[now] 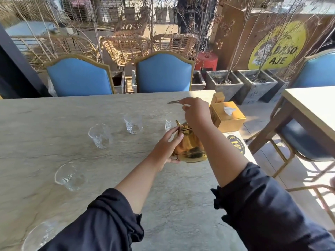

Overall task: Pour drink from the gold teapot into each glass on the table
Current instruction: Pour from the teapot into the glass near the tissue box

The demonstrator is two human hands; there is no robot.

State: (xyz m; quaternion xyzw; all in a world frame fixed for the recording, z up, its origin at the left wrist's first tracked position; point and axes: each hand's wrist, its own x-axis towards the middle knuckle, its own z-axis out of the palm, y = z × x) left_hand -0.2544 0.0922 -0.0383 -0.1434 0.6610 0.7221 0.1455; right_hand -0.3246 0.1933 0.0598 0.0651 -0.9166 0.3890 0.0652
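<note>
The left hand [167, 147] is cupped against the near-left side of the gold teapot [190, 144], fingers curled loosely round its body with the thumb up near the neck and the other fingertips under the base edge. The right hand [196, 113] is raised above the teapot, its fingers pinched closed on a thin flat metal piece [175, 102] that juts out to the left; it looks like the pot's lid or handle, though which one cannot be told. The teapot stands upright on the pale stone-patterned table [90, 109], close to its right edge.

Just behind the teapot, partly hidden by it, is one glass [169, 122]. A second glass [133, 123] stands to the teapot's far left, a third [100, 135] further left, a fourth [69, 176] left and nearer, and a fifth [39, 236] at the bottom left, partly covered by the dark sleeve [108, 225]. All look empty.

Right of the teapot sits a gold tissue box [228, 116]. Beyond the teapot, across the table, two blue chairs [163, 73] are drawn up, with rattan chairs [126, 46] and concrete planters [224, 84] behind them, and a yellow round sign [277, 46] to the far right.
</note>
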